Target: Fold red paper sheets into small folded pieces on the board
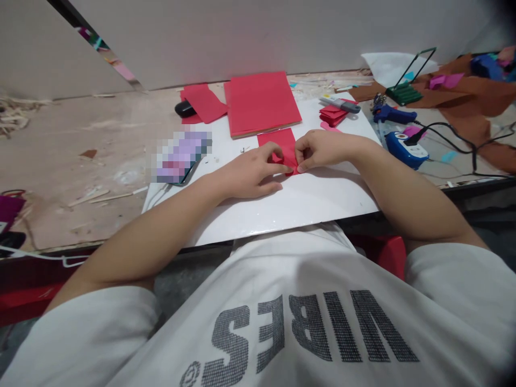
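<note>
A small red paper piece (282, 145) lies on a white board (282, 209) in front of me. My left hand (252, 174) rests on the board, its fingers curled and pinching the paper's folded near edge. My right hand (318, 150) pinches the same fold from the right, fingertips pressed together. The fold itself is mostly hidden between the two hands.
A stack of red sheets (260, 102) and a loose red sheet (203, 102) lie behind. A phone (181, 156) sits left of my hands. Right of the board are folded red pieces (332, 114), a utility knife (341, 103), a blue glue gun (393, 114), cables and brown paper (471, 102).
</note>
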{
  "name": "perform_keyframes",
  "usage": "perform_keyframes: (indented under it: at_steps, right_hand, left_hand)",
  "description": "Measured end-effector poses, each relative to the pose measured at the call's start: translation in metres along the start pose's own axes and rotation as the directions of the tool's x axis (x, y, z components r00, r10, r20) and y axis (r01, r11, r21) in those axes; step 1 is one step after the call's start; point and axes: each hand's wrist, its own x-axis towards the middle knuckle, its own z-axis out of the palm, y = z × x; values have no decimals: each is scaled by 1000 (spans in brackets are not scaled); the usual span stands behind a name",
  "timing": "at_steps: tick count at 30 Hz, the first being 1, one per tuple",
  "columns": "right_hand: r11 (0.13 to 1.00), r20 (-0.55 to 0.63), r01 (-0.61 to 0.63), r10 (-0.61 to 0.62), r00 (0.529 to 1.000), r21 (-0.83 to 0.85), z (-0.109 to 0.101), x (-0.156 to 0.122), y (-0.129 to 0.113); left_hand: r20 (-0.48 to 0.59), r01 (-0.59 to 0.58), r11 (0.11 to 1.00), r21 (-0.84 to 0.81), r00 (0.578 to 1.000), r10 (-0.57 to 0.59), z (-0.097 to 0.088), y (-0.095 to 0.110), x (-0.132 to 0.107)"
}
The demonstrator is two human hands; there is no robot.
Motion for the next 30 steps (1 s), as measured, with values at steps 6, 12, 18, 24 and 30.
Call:
perform_keyframes:
  at_steps: [6, 12, 18, 24, 30]
  right_hand:
    - [999, -49, 2, -4, 999, -43, 6, 6, 5]
    - [999, -126, -11, 5, 992, -43, 12, 12, 1]
    - [983, -205, -170, 153, 967, -66, 16, 19, -12]
    - [907, -378, -391, 310, 872, -159, 28, 40, -21]
    - [890, -499, -427, 301, 812, -159, 42, 52, -18]
  left_hand:
    - [-28, -70, 988, 135, 997, 75, 6, 1, -1]
    - [45, -90, 994, 64, 995, 87, -2, -1, -1]
    - [69, -41, 998, 49, 997, 37, -7, 5, -1]
    - [87, -22, 1000, 3, 996, 22, -10, 4, -3]
    - [14, 58, 989, -133, 998, -57, 2, -10, 1]
